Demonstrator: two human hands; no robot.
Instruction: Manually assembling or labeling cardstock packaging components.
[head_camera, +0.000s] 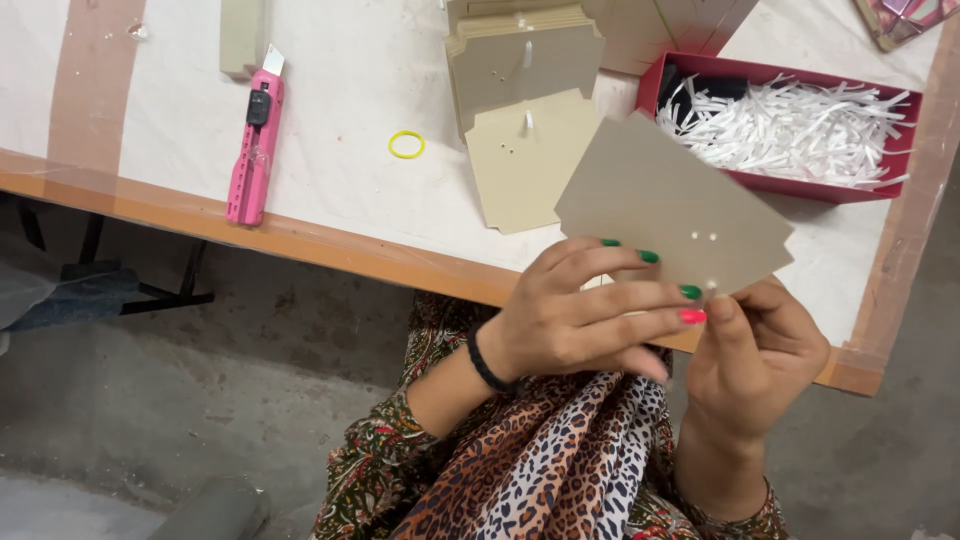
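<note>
I hold a tan cardboard card with small punched holes above my lap, just in front of the table edge. My left hand grips its lower edge, fingers with green and pink nails laid across it. My right hand pinches the card's lower right corner beside the holes. A stack of similar notched cards lies on the table just beyond, several with small white pins sticking up.
A pink utility knife lies at the left near the table edge. A yellow rubber band rests mid-table. A red box of shredded white paper sits at the right. Grey floor lies below.
</note>
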